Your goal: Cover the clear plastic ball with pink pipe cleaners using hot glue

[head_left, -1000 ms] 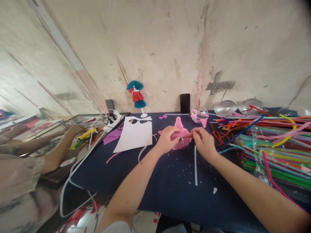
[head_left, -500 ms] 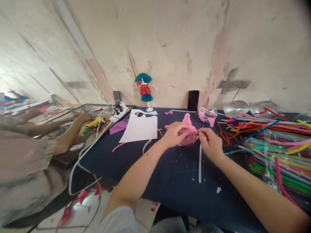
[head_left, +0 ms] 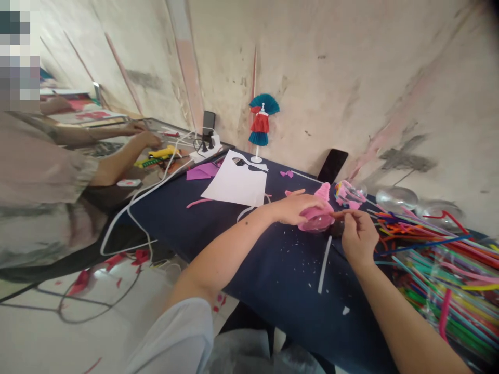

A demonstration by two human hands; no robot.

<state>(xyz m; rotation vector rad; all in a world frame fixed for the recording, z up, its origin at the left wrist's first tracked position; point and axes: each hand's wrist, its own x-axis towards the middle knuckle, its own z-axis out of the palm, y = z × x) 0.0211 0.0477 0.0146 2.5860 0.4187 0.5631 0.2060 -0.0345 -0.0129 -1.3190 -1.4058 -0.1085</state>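
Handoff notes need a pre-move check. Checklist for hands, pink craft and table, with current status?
1. Left hand holding the pink craft: ok.
2. Right hand gripping something small at the craft's edge: cannot tell.
3. White strip lying apart from both hands: ok.
4. Dark tabletop free of scraps: not ok, white bits scattered.
5. Co-worker's hand away from the craft: ok.

A fuzzy, bright-pink, rounded craft piece (head_left: 310, 220) with a glossy, clear, dome-like part (head_left: 319, 223) on its near side is held at the dark blue tabletop (head_left: 280, 296); whether it touches is unclear. A tapering pink point (head_left: 323, 191) rises on its far side. The left hand (head_left: 292, 209) partly covers it.
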